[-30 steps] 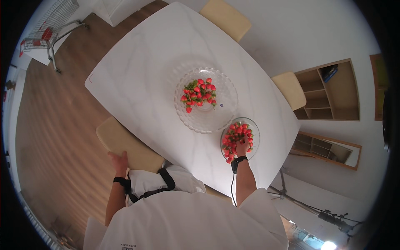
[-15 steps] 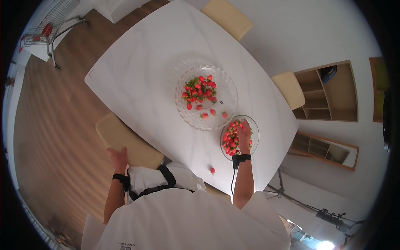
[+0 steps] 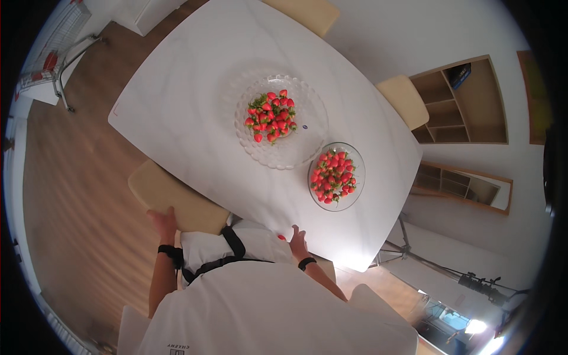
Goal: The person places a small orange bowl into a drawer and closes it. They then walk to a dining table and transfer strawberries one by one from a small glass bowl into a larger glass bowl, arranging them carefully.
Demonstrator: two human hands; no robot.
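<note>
A red strawberry (image 3: 281,237) is at the near edge of the table, just left of my right hand (image 3: 299,244). That hand's fingers are apart; whether they touch the berry is unclear. My left hand (image 3: 164,223) lies at the edge of the beige chair seat (image 3: 177,198), thumb and fingers spread. A large clear scalloped plate (image 3: 310,142) stands on the white table, with a heap of strawberries (image 3: 272,116) toward its left side. Near its lower right rim, a clear glass bowl (image 3: 360,192) holds many strawberries (image 3: 333,177) with green leaves.
The white marbled table (image 3: 195,94) has beige chairs along its far side, such as the one at the right (image 3: 402,102). A wooden shelf (image 3: 455,103) stands at the right. A shopping cart (image 3: 56,65) is on the wooden floor at the far left.
My right hand has left the glass bowl and come back toward me, beside the single strawberry. That berry sits closer to the table edge. Loose strawberries are gone from the plate's near side.
</note>
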